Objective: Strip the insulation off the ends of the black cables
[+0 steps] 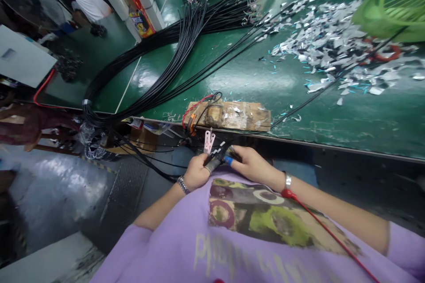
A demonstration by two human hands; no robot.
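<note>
My left hand [198, 171] is closed in a pinch just below the bench edge, its thumb wrapped in grey tape. Facing it, my right hand [254, 164] is also closed, with blue tape round one digit. Between them is a dark stretch that looks like the end of a black cable [300, 107], which runs in over the bench from the right. The exact grip is blurred. A pink clothespin [209, 141] stands upright just beyond my left fingers. Small white scraps lie beside it. A wooden block [255, 115] with red and black leads sits at the bench edge.
A large bundle of black cables [166, 84] loops over the green bench [245, 75] and hangs off its left edge. Silver foil scraps [328, 31] lie heaped at right beside a green plastic basket [392, 9]. A red cord [325, 225] runs from my right wrist. Someone in white stands far left.
</note>
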